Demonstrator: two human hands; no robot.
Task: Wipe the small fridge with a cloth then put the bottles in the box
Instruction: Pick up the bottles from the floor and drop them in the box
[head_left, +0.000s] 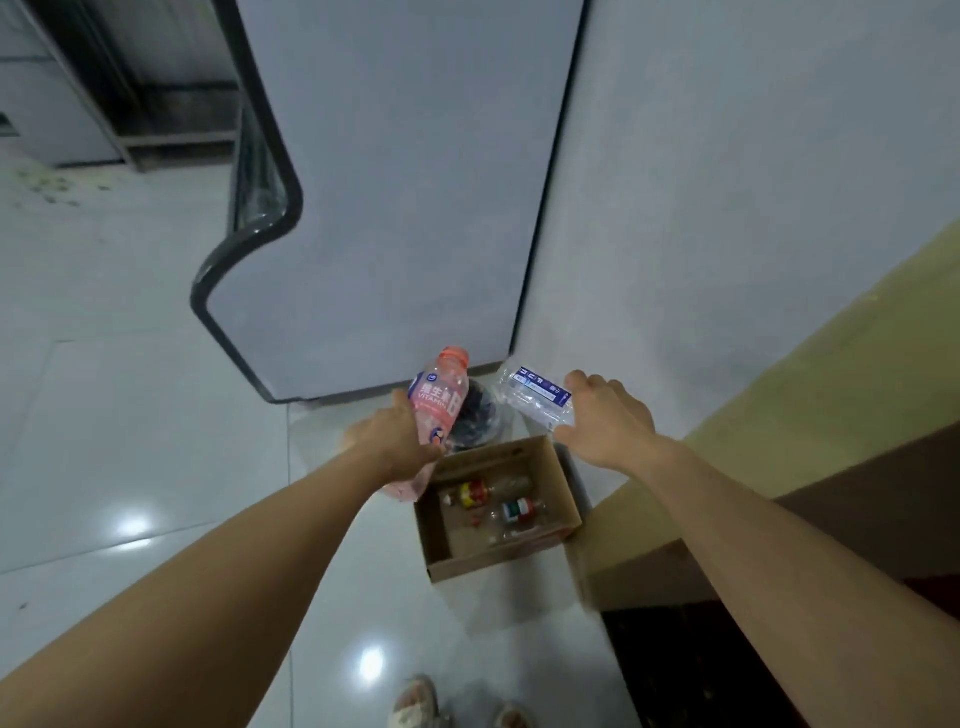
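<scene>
Left hand (395, 441): bare forearm extended forward from the lower left, fingers (402, 402) wrapped around a pink bottle (439, 402), held tilted. Right hand (605, 415): bare forearm extended from the lower right, back of hand up, fingers curled around a clear bottle (535, 397).

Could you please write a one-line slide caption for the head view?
Left hand holds a pink vitamin drink bottle, right hand a clear water bottle, above a cardboard box containing bottles.

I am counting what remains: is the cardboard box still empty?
No. The open cardboard box already holds at least two bottles lying on their sides.
</scene>
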